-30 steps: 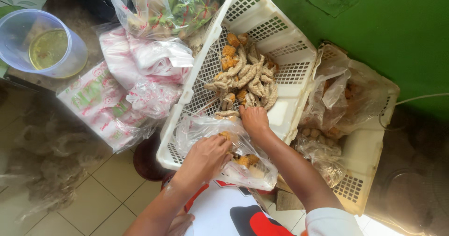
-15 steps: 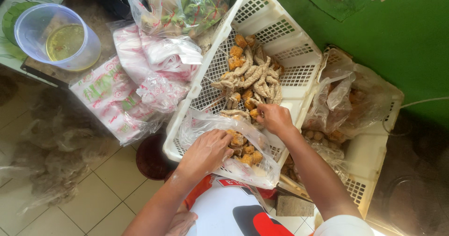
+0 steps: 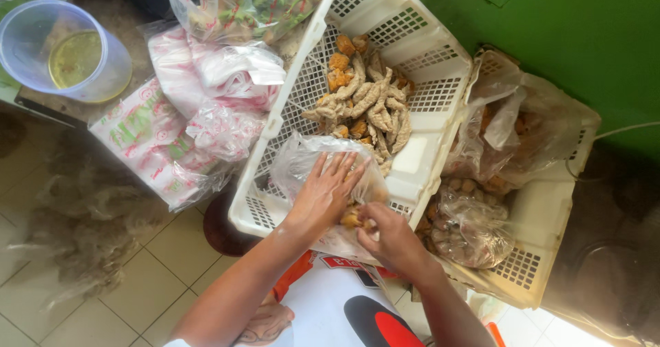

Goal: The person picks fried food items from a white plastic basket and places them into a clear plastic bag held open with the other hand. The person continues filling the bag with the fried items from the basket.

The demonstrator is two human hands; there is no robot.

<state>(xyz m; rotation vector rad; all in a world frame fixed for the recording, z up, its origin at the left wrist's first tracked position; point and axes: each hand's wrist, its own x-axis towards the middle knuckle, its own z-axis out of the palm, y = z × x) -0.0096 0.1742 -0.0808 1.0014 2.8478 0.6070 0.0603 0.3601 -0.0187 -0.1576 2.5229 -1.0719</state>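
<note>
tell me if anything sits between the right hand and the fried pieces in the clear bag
Nothing visible does. The right hand already pinches a fried piece at the mouth of the clear plastic bag, while the left hand rests flat on the bag. The bag lies in the white basket.

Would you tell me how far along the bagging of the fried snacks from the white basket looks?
Some golden pieces already lie in the clear plastic bag. The left hand rests on the bag while the right hand pinches another piece at its mouth. A sizeable pile of fried snacks remains in the white basket.
</note>
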